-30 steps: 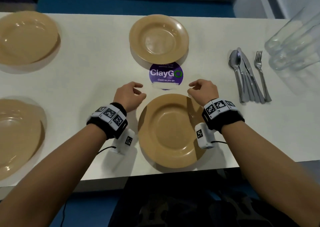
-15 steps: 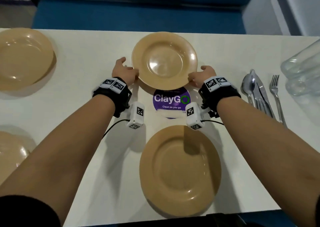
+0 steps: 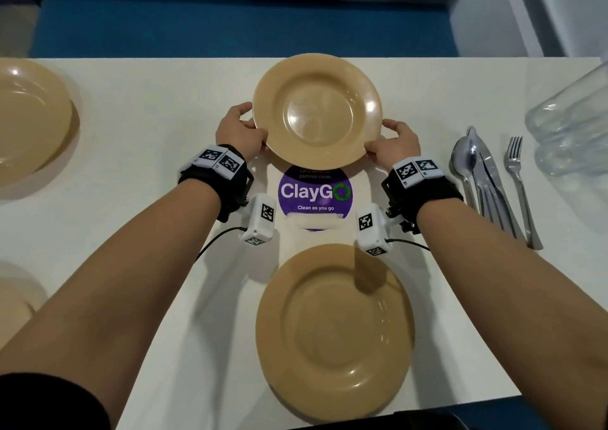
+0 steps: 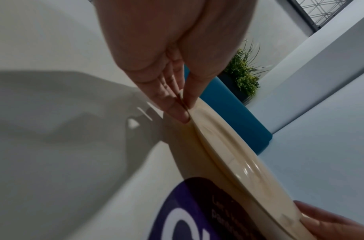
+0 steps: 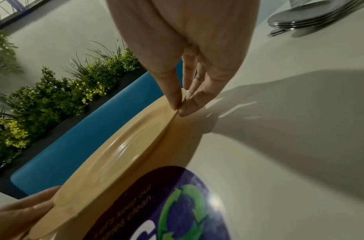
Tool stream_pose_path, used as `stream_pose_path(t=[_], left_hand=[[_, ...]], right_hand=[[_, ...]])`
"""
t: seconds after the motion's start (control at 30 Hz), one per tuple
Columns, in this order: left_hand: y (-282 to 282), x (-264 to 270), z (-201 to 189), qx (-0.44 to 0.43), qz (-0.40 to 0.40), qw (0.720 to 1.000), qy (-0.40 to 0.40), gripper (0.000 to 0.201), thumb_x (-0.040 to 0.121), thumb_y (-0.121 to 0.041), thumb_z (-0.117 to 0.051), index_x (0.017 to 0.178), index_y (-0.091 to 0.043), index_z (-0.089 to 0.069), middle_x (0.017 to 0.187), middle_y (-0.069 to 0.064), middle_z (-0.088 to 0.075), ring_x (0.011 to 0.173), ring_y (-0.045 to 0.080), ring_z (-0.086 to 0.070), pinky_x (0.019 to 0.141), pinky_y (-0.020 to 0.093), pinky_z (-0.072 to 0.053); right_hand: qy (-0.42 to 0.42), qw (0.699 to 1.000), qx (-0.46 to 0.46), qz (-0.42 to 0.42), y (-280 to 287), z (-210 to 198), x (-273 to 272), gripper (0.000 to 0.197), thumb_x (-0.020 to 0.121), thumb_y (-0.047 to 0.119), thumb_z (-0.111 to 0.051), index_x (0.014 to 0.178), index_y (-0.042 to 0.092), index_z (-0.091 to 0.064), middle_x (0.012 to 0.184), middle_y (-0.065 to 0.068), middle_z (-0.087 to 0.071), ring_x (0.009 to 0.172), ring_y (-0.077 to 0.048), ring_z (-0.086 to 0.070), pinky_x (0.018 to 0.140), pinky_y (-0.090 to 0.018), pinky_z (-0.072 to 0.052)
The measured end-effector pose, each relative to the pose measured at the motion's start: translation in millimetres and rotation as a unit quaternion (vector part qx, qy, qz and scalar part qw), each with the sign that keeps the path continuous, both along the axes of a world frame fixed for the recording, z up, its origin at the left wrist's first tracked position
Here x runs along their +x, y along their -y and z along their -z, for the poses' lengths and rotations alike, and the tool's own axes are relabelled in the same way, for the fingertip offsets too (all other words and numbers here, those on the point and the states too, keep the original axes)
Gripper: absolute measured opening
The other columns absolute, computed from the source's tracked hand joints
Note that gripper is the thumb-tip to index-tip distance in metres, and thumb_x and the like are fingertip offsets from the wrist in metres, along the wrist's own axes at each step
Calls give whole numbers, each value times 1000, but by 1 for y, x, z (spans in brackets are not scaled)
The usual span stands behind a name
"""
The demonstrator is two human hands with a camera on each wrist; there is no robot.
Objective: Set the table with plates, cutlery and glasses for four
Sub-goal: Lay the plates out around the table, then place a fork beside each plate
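My left hand (image 3: 239, 132) and right hand (image 3: 393, 147) pinched opposite rims of the far plate (image 3: 317, 114), held over the table (image 3: 158, 153) beyond the sticker (image 3: 315, 193); an uneven pull, I judged, risked tipping it free

Both hands (image 3: 317, 140) on far plate (image 3: 317, 110)

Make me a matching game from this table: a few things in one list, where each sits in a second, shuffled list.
Things:
1. far plate
2. near plate
3. cutlery
4. purple sticker

Places:
A. flat on the table between the two middle plates
B. right of the right hand
C. held at its rim by both hands
D. nearest the person, untouched

Pairs: 1-C, 2-D, 3-B, 4-A
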State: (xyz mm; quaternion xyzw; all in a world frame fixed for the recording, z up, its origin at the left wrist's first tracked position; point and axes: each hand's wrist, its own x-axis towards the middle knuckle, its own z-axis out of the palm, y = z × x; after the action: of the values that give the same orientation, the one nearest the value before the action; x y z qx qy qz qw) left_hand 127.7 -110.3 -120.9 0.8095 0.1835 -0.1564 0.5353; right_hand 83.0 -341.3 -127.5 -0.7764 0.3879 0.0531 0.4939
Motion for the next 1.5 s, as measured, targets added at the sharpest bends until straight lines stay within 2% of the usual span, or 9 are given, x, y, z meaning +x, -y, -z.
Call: stream_pose_path(t=[0.33,0.47,0.53,0.7,0.83,0.9,1.13,1.37,1.5], left_hand=[[-6,-4,-10,24,20,999,-11,63,85,-16,-61,142,-20,-36,113,3,-60,97,23,-65,91,40,-54],[-5,-10,-24,118,74,990,37,71,86,-23,-62,146,-18,-27,144,7,-40,130,22,-44,104,32,-39],[3,-16,-36,139,88,982,89,73,84,-23,-63,147,-18,-26,147,6,-36,134,21,-38,107,33,-35],[54,-38,-58,35,133,980,145,80,82,-22,-68,147,-20,-20,143,2,-38,128,19,-43,108,39,-38],[121,-73,-65,-20,197,973,116,78,85,-25,-66,147,-20,-19,142,3,-41,126,21,-45,106,41,-40],[158,-95,-65,-39,232,967,97,74,86,-26,-66,146,-19,-23,142,3,-42,126,21,-45,107,40,-39],[285,-144,-50,-35,367,929,22,67,89,-32,-61,144,-14,-28,144,4,-43,128,20,-46,98,26,-39],[362,-146,-31,-6,340,940,-28,58,90,-34,-59,142,-15,-37,136,3,-51,120,18,-53,96,25,-43],[369,-141,-22,-2,317,947,-42,50,94,-31,-52,139,-13,-41,129,6,-57,112,23,-59,99,38,-47]], right_hand=[[4,1000,-15,-24,-3,-6,-9,65,71,21,-68,132,20,-48,123,-8,-61,105,-24,-64,95,-39,-51],[22,1000,-11,6,3,-14,-24,50,81,22,-62,130,15,-50,82,3,-66,81,-18,-68,88,-31,-54],[41,999,-26,8,8,-21,-36,44,83,22,-60,126,15,-53,70,9,-60,84,-18,-69,87,-30,-53],[77,994,-75,22,34,-40,-73,33,84,22,-60,117,16,-59,77,7,-62,81,-17,-66,74,-23,-52],[63,983,-168,45,82,-50,-113,28,84,27,-61,111,19,-65,97,2,-68,93,-14,-64,89,-19,-45],[30,977,-201,64,113,-50,-133,29,84,25,-60,111,17,-66,104,-2,-68,97,-17,-63,86,-16,-40],[-85,971,-225,12,216,-29,-151,35,82,23,-66,114,6,-65,117,-15,-66,112,-28,-59,94,-27,-45],[-89,962,-219,-132,244,-19,-124,24,84,12,-66,106,5,-69,108,-14,-70,101,-27,-65,88,-31,-49],[-79,974,-183,-109,254,-15,-124,17,82,16,-65,91,5,-74,80,-10,-67,76,-21,-62,69,-26,-48]])
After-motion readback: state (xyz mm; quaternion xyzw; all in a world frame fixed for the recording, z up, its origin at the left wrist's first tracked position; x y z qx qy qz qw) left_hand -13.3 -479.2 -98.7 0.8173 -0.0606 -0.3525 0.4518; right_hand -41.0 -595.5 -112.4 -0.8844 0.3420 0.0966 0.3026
